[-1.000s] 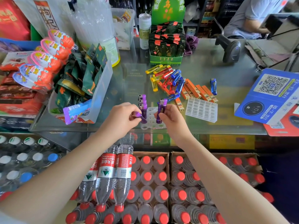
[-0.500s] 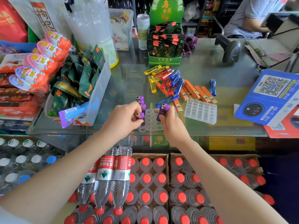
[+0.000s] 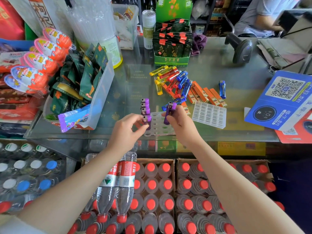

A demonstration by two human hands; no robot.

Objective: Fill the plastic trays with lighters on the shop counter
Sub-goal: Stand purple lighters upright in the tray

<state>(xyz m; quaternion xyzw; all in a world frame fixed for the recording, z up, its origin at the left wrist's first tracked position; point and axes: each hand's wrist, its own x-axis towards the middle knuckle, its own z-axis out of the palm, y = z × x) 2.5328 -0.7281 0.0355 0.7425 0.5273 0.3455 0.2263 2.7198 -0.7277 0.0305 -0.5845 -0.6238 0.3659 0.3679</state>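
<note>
My left hand (image 3: 125,130) pinches a purple lighter (image 3: 147,121) upright at the white tray (image 3: 158,127) between my hands; my right hand (image 3: 181,123) grips another purple lighter (image 3: 169,113) above it.

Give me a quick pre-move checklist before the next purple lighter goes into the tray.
1. Right hand grips purple lighter: ok.
2. Left hand steadies the lighter just seated: ok.
3. Free slots in the near tray: ok, most are open.
4. Seated purple row upright: ok.
5. Held lighter's base over a slot: cannot tell.
6. Second tray waiting, unfilled: ok.
</note>
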